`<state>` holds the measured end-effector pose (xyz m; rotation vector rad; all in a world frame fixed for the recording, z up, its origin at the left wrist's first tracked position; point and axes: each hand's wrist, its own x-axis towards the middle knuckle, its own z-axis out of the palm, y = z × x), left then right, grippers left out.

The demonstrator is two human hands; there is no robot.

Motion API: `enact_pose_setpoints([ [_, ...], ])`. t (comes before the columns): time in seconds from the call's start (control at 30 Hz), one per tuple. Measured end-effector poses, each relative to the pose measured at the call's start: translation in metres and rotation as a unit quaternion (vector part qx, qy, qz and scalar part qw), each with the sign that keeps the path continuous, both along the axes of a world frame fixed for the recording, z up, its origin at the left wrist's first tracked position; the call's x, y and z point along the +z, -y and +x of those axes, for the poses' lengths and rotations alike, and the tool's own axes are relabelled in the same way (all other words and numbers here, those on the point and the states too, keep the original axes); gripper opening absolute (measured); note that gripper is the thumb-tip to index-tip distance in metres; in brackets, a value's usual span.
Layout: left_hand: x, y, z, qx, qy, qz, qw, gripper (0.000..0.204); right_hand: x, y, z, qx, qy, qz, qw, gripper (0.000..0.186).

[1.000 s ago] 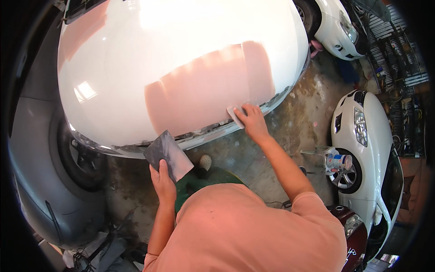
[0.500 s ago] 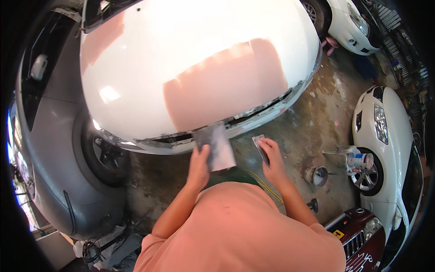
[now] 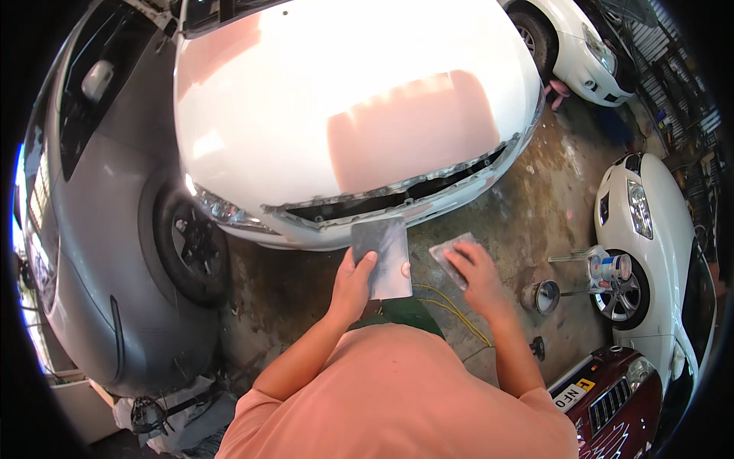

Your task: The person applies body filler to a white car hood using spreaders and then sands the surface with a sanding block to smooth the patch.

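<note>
My left hand (image 3: 352, 287) grips a flat rectangular board (image 3: 382, 237), grey and whitish, by its left edge. A small pale pink dab of paste (image 3: 406, 270) sits at the board's right edge. To the right, apart from the board, my right hand (image 3: 482, 277) pinches a thin grey filler spreader (image 3: 449, 258), its flat face showing. Beyond both hands lies the white bonnet (image 3: 252, 138) of a car. A large dull pink patch (image 3: 417, 134) covers its front middle, and another pink patch (image 3: 222, 50) lies near the windscreen.
A grey car (image 3: 115, 252) stands close on the left. Yellow cable (image 3: 459, 314) runs over the floor by my right forearm. Further right are a round tin (image 3: 544, 297), a tin on a stand (image 3: 612, 268), a white car (image 3: 665, 214) and a dark red car (image 3: 631, 390).
The view has shifted, and the car's front gap shows more fully. The board has straightened and its pink dab has come into sight. The spreader has turned from edge-on to show its face.
</note>
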<state>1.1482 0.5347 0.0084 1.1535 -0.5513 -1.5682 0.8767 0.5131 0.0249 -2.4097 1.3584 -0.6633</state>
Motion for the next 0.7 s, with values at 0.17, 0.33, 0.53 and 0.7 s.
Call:
enact_pose_setpoints([
  [0.17,0.02,-0.052,0.018,-0.054,0.216,-0.092,0.971,0.037,0.031,-0.018,0.071,0.107,0.013,-0.078,0.991,0.039],
  [0.33,0.026,-0.076,0.048,0.073,0.288,-0.123,0.947,0.039,0.027,-0.097,0.124,0.204,0.021,-0.061,0.977,0.039],
  [0.53,0.037,-0.098,0.073,0.131,0.223,-0.171,0.951,0.039,-0.002,-0.134,0.115,0.175,0.118,0.056,0.976,0.047],
  [0.7,0.028,-0.123,0.068,0.116,0.012,-0.035,0.993,0.062,0.047,-0.15,0.142,0.297,0.141,-0.083,0.941,0.073],
])
